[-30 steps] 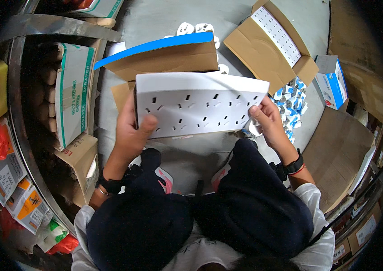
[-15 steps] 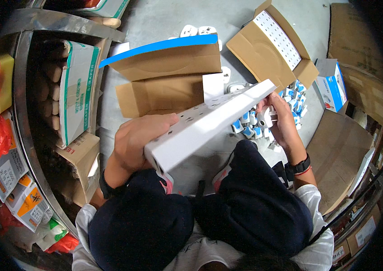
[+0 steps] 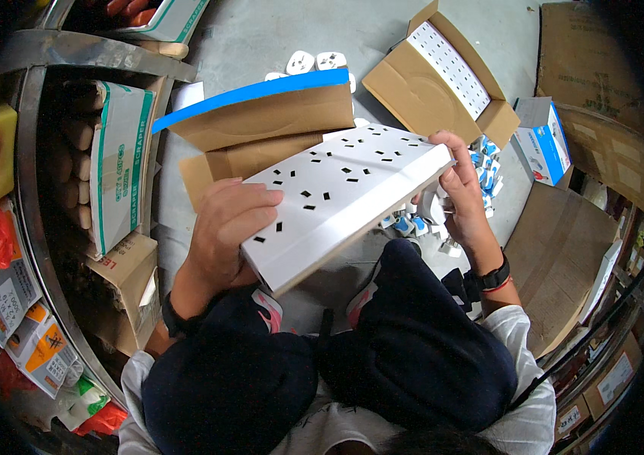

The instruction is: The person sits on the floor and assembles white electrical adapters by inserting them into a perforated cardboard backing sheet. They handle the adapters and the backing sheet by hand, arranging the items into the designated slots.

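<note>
Above my knees, a long white rectangular tray (image 3: 345, 193) is held tilted, its broad top dotted with small dark slots. My left hand (image 3: 223, 227) grips its near left end, fingers lying across the top face. At the far right end my right hand (image 3: 466, 186) clasps the corner, fingertips over the top edge. A white plug-like piece (image 3: 432, 206) shows just under that end, beside my right palm; whether the hand also holds it I cannot tell. White and blue plug-like pieces (image 3: 486, 163) lie heaped on the floor behind and below that hand.
An open cardboard box (image 3: 261, 114) with a blue-edged flap stands beyond the tray. Another open box (image 3: 413, 87) at far right holds a slotted white panel (image 3: 451, 64). White sockets (image 3: 329, 61) lie behind. Metal shelving (image 3: 34, 136) runs along the left; a blue-white carton (image 3: 542, 144) stands right.
The tray has rolled so its slotted face now shows broadly upward. My right fingers have come over its far corner, and the white plug-like piece by that hand is more hidden.
</note>
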`<control>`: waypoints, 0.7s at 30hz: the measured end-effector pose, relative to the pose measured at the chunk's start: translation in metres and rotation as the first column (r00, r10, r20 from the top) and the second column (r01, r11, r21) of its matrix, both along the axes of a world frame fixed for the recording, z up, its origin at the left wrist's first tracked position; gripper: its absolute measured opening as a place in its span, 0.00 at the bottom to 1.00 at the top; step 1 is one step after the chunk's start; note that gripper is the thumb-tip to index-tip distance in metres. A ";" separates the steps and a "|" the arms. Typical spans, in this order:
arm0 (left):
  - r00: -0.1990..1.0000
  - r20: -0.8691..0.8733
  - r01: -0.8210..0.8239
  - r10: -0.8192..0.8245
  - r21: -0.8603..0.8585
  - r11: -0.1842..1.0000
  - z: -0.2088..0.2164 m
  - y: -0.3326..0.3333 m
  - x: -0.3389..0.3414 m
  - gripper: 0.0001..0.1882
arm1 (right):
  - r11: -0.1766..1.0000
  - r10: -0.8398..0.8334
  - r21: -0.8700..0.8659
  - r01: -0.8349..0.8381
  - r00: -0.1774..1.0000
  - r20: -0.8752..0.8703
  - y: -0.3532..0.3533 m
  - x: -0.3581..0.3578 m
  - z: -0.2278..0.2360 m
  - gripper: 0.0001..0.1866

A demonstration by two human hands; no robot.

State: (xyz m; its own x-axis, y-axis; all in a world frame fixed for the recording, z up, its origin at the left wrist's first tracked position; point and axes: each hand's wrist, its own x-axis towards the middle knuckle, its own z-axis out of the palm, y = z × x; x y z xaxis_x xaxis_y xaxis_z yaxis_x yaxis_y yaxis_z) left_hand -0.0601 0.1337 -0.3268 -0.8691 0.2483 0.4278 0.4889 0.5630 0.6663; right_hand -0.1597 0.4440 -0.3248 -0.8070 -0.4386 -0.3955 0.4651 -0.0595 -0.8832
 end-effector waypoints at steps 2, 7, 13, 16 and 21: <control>0.999 -0.024 -0.034 0.035 0.038 0.999 0.000 0.006 0.001 0.24 | 1.000 -0.009 0.016 0.009 1.000 -0.001 0.000 0.002 -0.004 0.27; 0.978 -0.210 0.061 -0.023 0.178 0.982 0.006 0.012 -0.012 0.25 | 0.993 0.043 0.112 -0.032 0.995 -0.093 -0.002 0.003 -0.007 0.23; 0.963 -0.233 0.134 -0.137 -0.029 0.991 0.018 0.013 -0.006 0.26 | 0.984 0.087 0.159 -0.078 0.995 -0.049 -0.001 -0.001 -0.001 0.19; 0.975 -0.210 0.090 -0.077 0.055 0.994 0.017 0.011 0.000 0.27 | 0.988 0.079 0.140 -0.060 0.988 -0.135 -0.005 0.002 0.002 0.19; 0.983 -0.181 0.008 0.029 0.199 0.980 0.013 0.011 0.005 0.27 | 0.977 0.019 0.206 0.061 0.930 -0.367 -0.015 0.002 0.001 0.16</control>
State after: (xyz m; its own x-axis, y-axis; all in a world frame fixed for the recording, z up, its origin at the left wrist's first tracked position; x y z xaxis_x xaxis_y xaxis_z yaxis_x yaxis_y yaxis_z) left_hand -0.0552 0.1443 -0.3140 -0.7741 0.1335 0.6189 0.6069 0.4346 0.6654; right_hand -0.1580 0.4287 -0.3236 -0.9207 -0.3592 -0.1528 0.1088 0.1399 -0.9842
